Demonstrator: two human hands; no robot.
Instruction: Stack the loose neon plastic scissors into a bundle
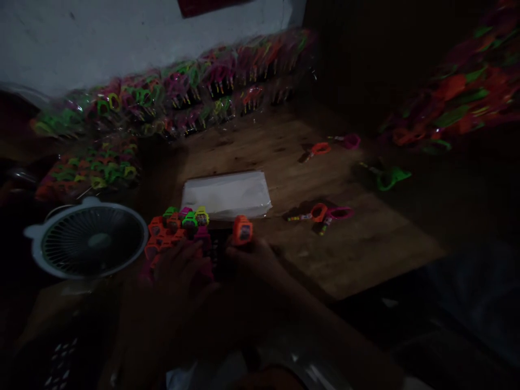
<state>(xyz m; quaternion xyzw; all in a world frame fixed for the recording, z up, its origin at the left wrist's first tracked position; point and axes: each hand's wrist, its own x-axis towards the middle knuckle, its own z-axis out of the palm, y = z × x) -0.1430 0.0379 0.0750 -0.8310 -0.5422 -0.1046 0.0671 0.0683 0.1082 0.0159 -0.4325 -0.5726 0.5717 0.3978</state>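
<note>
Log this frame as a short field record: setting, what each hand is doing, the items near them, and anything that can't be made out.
Setting: dim wooden table against a white wall
Left hand: resting on a cluster of small neon toys; grip unclear
Right hand: beside an orange toy, apparently holding it
Behind the cluster: flat stack of clear bags
Left of the hands: small white fan
Loose on table: scissor-like toys
Along wall: bagged toys
Unclear: finger positions, too dark
</note>
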